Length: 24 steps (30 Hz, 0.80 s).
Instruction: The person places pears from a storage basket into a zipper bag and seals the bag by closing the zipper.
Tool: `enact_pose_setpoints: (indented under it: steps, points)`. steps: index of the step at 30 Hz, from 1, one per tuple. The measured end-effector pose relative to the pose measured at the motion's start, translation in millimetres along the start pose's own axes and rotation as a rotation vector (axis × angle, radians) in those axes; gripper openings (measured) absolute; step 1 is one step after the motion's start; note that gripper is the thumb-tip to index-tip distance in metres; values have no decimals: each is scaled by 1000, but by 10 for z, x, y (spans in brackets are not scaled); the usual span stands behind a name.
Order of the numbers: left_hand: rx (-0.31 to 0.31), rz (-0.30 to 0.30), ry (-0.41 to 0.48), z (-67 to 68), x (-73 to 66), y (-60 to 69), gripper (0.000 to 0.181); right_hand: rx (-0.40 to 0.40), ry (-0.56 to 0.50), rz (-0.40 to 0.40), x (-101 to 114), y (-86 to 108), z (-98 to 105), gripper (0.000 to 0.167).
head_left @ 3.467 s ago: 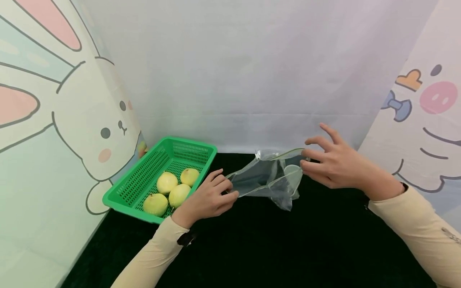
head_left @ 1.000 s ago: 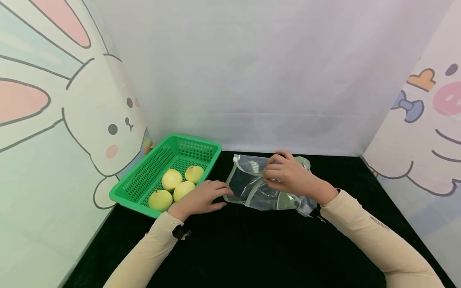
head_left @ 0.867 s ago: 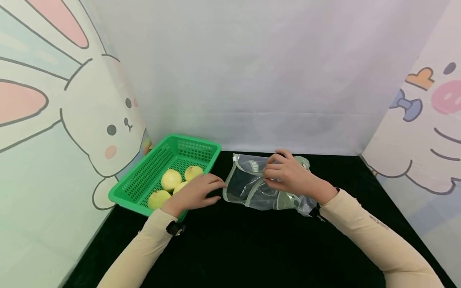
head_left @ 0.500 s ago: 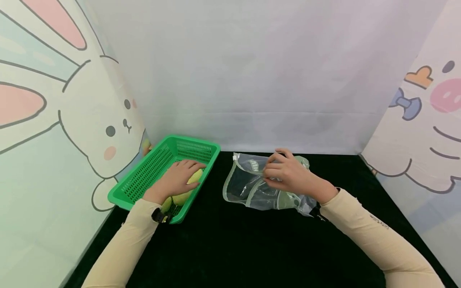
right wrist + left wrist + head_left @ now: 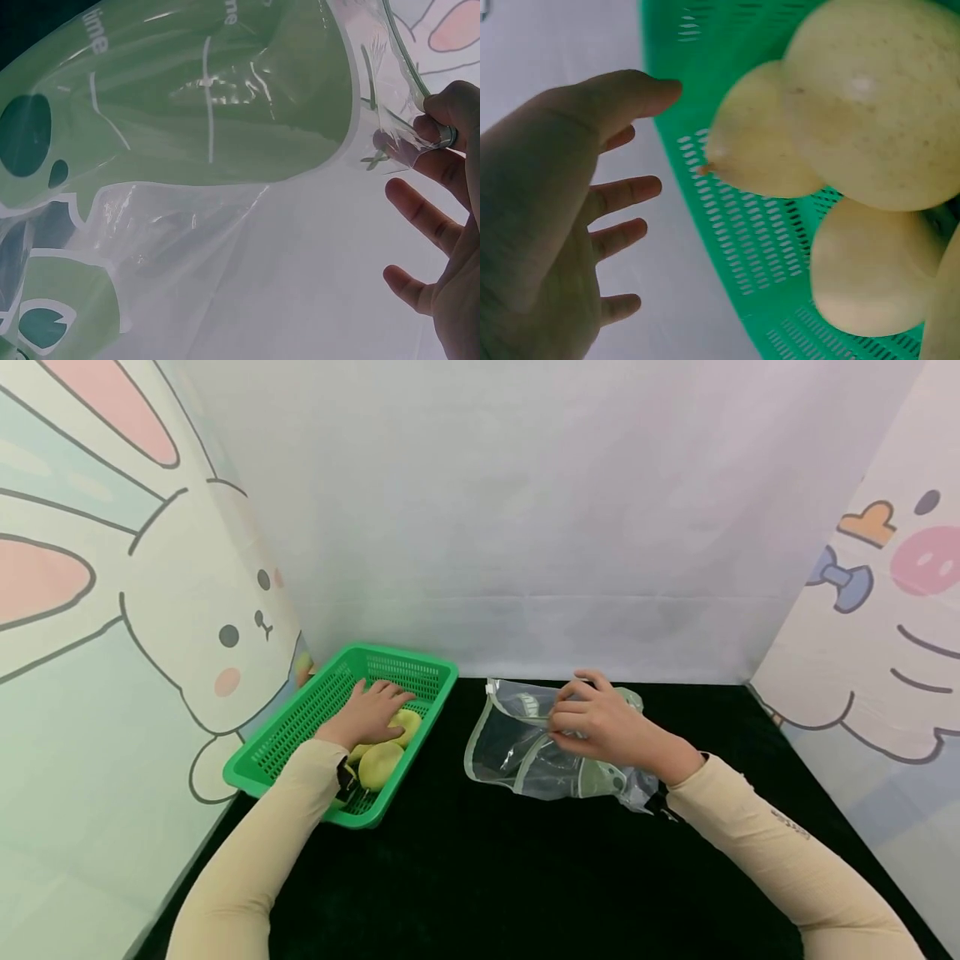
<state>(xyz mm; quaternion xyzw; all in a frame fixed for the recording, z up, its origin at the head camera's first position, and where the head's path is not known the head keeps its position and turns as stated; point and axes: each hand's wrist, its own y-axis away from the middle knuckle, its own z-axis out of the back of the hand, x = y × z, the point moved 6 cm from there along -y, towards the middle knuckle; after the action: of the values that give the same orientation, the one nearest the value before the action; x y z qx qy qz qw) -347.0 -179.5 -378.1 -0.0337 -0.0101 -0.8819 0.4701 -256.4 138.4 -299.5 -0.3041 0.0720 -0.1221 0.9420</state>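
Note:
Over the green basket [image 5: 431,693] in the head view, my left hand [image 5: 365,714] reaches with spread, fairly straight fingers above several pale yellow pears [image 5: 380,766]. The left wrist view shows nothing within those fingers, with a pear [image 5: 870,97] a short way from the thumb. The left hand hides part of the fruit. My right hand [image 5: 600,722] pinches the edge of a clear zip bag [image 5: 498,743] with pale green print between thumb and index finger. In the right wrist view the bag's film [image 5: 247,112] hangs from that pinch, while the other fingers stand apart.
A dark green cloth [image 5: 510,877] covers the table. The basket stands at the back left, beside a rabbit-printed panel [image 5: 187,635]. A pale backdrop [image 5: 525,527] closes off the rear, and another printed panel [image 5: 885,693] stands on the right.
My left hand has let go of the bag's mouth and moved left over the basket, its fingers spreading. Earlier both hands held the bag up; my right hand now holds it lower and further left.

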Motion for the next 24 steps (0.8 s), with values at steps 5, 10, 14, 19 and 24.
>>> enact_pose_setpoints:
  steps: [5, 10, 14, 19, 24]
  points:
    - [60, 17, -49, -177, 82, -129, 57, -7, 4, 0, -6, 6, 1, 34]
    - [143, 54, -43, -385, 160, -186, 66, -6, 6, 1, -16, 15, -2, 32]
    - [156, 73, 29, -549, 216, -214, 70, -4, 9, -2, -24, 28, -7, 32]
    - [98, 99, 89, -638, 280, -227, 69, -3, -1, -8, -33, 38, -13, 30]
    - [32, 128, 99, -642, 344, -198, 68, -2, -1, -10, -42, 50, -20, 29]
